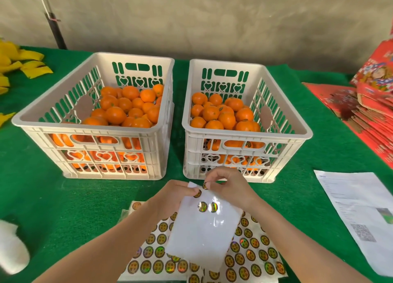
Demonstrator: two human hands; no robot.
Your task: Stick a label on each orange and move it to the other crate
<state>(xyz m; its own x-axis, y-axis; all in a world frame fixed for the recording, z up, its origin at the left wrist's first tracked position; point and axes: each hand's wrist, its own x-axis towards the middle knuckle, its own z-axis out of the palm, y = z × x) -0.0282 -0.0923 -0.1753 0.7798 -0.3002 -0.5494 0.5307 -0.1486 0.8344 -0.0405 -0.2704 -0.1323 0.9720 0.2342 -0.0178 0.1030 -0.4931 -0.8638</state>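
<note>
Fingers point(211, 179) of our right hand point(229, 183) pinched round label point(205, 185) at top edge of white sheet point(204, 229); our left hand point(176, 194) pinched sheet corner. Oranges point(116, 115) lay in both crates point(246, 134) on green surface point(53, 197).

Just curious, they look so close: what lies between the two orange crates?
Only a bare strip of green mat, seen in the head view, separates the left crate from the right crate.

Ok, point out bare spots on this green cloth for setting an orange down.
Bare: green cloth before the left crate, left of the sticker sheets; also the strip between right crate and printed paper. Crowded: the red boxes at right.
</note>
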